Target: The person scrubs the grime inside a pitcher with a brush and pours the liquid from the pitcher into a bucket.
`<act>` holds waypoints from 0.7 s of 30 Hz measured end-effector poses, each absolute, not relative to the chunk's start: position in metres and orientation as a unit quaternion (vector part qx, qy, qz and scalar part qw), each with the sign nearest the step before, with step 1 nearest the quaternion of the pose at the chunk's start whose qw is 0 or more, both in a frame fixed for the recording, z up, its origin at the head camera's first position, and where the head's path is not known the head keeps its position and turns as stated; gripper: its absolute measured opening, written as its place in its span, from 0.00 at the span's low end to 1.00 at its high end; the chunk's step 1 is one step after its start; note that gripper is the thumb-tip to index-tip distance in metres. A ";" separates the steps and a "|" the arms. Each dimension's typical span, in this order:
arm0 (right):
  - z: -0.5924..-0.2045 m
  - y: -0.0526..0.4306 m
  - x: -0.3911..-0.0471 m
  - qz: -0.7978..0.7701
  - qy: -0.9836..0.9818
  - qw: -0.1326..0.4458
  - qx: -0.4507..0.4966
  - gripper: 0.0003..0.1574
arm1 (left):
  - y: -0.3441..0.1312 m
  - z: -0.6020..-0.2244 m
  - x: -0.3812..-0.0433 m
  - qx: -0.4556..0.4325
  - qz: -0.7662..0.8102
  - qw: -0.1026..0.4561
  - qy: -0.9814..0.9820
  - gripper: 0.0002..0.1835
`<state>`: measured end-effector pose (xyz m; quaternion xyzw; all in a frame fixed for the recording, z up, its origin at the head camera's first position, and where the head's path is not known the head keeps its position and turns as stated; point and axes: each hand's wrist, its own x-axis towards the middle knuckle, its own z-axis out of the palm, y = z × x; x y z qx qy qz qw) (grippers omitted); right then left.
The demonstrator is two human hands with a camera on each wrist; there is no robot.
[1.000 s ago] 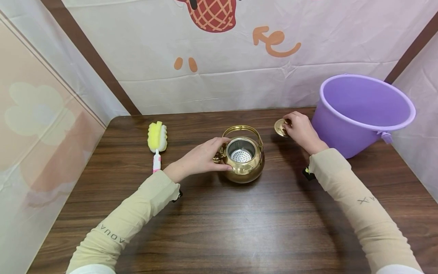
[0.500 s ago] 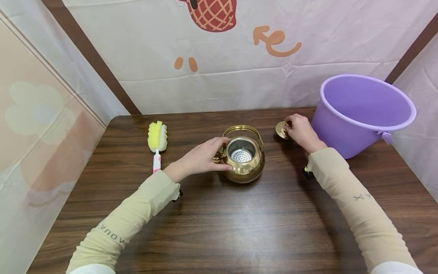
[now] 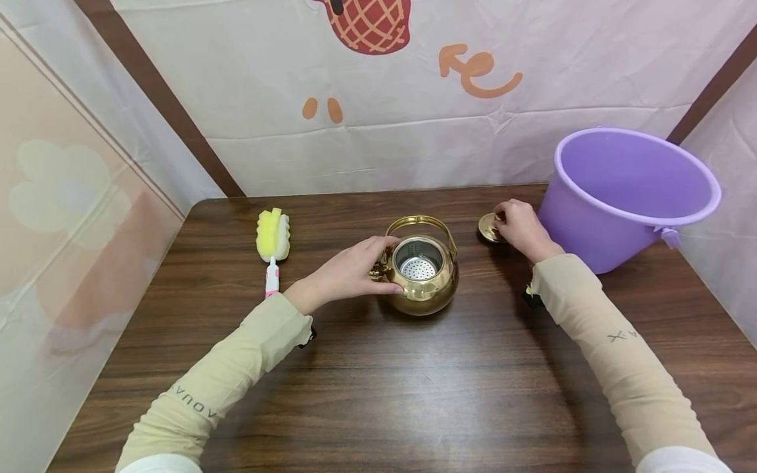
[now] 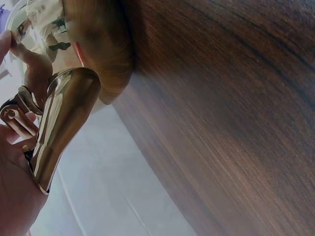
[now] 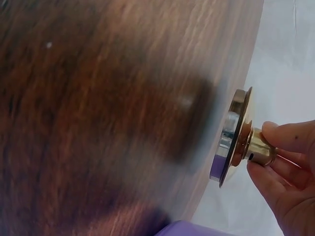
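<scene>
A gold teapot (image 3: 421,299) stands lidless on the table, its perforated steel strainer (image 3: 417,268) showing inside the mouth. My left hand (image 3: 355,269) grips the teapot's left side, thumb at the front and fingers toward the back. In the left wrist view, the spout (image 4: 71,118) points back into that hand. Off to the right, my right hand (image 3: 523,231) holds the round gold lid (image 3: 488,228) by its knob (image 5: 261,147), pinched between thumb and fingers. The lid is close over the tabletop, its underside facing the wood and a dark shadow near it.
A large purple bucket (image 3: 597,230) stands right beside the right hand. On the left lies a yellow and white sponge brush (image 3: 272,236) with a white and pink handle. Behind the dark wooden table (image 3: 414,394) hangs a printed cloth (image 3: 254,85).
My right hand and the lid have shifted slightly right and lower in the head view, and the lid looks more level. The left hand and teapot have stayed put.
</scene>
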<state>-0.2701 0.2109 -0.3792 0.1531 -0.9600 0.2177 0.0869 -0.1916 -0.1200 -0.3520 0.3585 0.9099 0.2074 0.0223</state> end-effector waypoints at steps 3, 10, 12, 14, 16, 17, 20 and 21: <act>-0.381 0.212 -0.271 0.217 -0.961 0.085 0.152 0.14 | -0.120 -0.352 -0.192 0.359 0.207 0.024 0.910 0.43; -0.386 0.213 -0.272 0.207 -0.964 0.070 0.152 0.14 | -0.119 -0.351 -0.192 0.358 0.208 0.026 0.910 0.43; -0.387 0.214 -0.271 0.205 -0.965 0.066 0.149 0.14 | -0.120 -0.351 -0.192 0.359 0.209 0.026 0.909 0.43; -0.387 0.214 -0.271 0.203 -0.966 0.064 0.147 0.15 | -0.120 -0.351 -0.192 0.361 0.209 0.025 0.909 0.44; -0.386 0.214 -0.270 0.201 -0.967 0.062 0.144 0.15 | -0.119 -0.351 -0.192 0.362 0.208 0.022 0.909 0.43; -0.386 0.214 -0.270 0.199 -0.967 0.061 0.143 0.15 | -0.119 -0.351 -0.192 0.362 0.208 0.021 0.909 0.43; -0.383 0.214 -0.268 0.195 -0.969 0.059 0.137 0.16 | -0.119 -0.350 -0.192 0.362 0.206 0.021 0.909 0.43; -0.382 0.213 -0.268 0.196 -0.970 0.059 0.133 0.16 | -0.119 -0.350 -0.192 0.362 0.206 0.021 0.909 0.43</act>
